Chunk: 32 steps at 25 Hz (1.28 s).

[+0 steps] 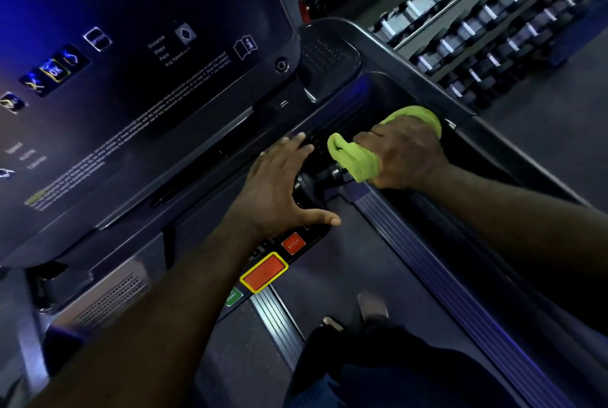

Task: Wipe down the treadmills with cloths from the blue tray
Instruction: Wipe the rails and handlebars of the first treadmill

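I stand on a dark treadmill (329,272) and look down at its console (131,85). My right hand (404,154) is closed around a lime-green cloth (357,157), which wraps the black handlebar grip (324,175) at the console's right side. More of the cloth bulges out behind my knuckles. My left hand (279,184) lies flat with fingers spread on the console ledge, just left of the grip and above the button strip. The blue tray is not in view.
A red stop button (293,243), a yellow-framed red emergency pad (263,272) and a green start button (233,296) sit below my left hand. A dumbbell rack (493,22) stands at the upper right. My feet (371,307) rest on the belt.
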Available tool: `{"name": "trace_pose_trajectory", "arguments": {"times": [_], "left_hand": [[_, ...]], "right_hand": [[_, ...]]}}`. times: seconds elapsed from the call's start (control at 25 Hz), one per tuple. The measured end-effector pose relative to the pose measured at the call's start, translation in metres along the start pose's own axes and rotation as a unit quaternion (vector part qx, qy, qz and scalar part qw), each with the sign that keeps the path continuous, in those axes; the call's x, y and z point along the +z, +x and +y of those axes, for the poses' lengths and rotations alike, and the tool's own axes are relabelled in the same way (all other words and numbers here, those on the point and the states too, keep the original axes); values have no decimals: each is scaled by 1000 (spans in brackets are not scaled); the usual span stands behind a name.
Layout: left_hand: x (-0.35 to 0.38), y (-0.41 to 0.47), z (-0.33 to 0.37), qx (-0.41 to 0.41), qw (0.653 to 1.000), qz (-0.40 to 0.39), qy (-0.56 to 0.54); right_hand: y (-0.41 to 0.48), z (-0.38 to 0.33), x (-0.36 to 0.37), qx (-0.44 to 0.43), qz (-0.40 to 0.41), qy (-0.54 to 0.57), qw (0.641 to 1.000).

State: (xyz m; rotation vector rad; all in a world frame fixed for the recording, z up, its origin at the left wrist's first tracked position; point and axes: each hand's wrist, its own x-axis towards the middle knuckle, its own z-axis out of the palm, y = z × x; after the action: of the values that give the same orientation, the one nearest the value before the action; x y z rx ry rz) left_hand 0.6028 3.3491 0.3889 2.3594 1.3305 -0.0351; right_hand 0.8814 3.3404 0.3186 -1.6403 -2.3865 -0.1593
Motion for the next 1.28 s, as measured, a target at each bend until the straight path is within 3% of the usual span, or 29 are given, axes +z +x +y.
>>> {"name": "trace_pose_trajectory", "arguments": {"times": [0.08,0.2,0.24,0.28,0.4,0.48,0.56,0.64,0.76,0.88,0.96,1.0,1.04,1.08,1.12,1.16,1.28], "left_hand": [[0,0,2,5,1000,-7,20],[-3,1,5,-2,1000,3,23],[-4,0,6,-8,1000,2,12],[-4,-1,6,-12,1000,-3,1],[-2,0,6,-10,1000,-12,1],[0,-1,2,9,1000,4,14],[0,-2,1,19,1000,12,15],[0,-2,1,14,1000,9,18],[2,-1,-3,13,1000,22,2],[4,0,-5,24,999,46,-8],[5,2,-7,22,999,48,-9],[6,2,-7,21,998,51,-5],[7,2,-7,21,998,54,-4],[7,3,-7,21,998,56,-6],[7,3,-7,21,998,55,-11],[7,3,-6,18,998,52,-17],[4,3,-5,8,999,39,-26]], "right_hand": [[6,3,-13,-6,-53,13,998],[37,2,-46,5,-235,45,971],[46,-9,-50,8,-253,41,966],[44,-30,-46,18,-241,22,970],[27,-101,-23,104,-89,-1,991],[20,-95,-21,65,-4,38,997],[14,-48,-19,-25,-19,24,999],[7,-4,-19,-35,-49,24,998],[-12,3,-8,62,1,13,998],[-25,-48,-4,226,92,159,957],[-42,-92,7,305,205,348,862],[-51,-110,10,342,261,465,774],[-58,-123,8,395,305,589,636],[-61,-127,3,446,325,687,474],[-58,-120,-4,480,308,756,321],[-52,-106,-9,506,272,784,237],[-22,-59,-21,486,200,837,152]]}}
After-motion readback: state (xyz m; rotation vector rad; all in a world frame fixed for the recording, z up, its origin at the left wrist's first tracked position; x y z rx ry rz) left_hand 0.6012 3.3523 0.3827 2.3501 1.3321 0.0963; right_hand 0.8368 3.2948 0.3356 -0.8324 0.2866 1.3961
